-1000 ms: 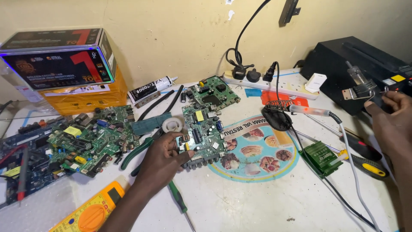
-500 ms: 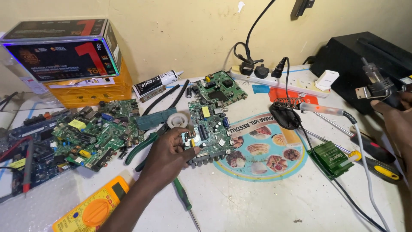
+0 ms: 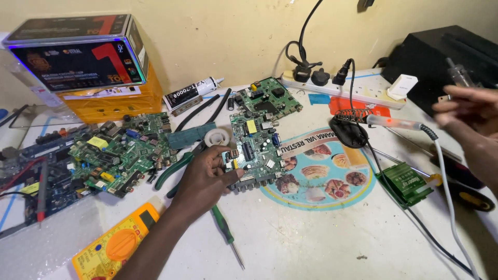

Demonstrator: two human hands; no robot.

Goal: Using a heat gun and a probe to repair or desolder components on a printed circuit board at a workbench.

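With the left hand (image 3: 205, 181) pinching the near-left edge of the green rectangular circuit board (image 3: 255, 150) lying flat mid-table and the blurred right hand (image 3: 469, 111), grip unclear, raised far right, its sleeve could snag the white cable (image 3: 446, 181) of the nearby orange-handled soldering iron (image 3: 394, 123)

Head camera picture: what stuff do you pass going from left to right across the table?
Yellow multimeter → left hand → green circuit board it touches → round picture mat → black soldering iron stand → small green board → right hand.
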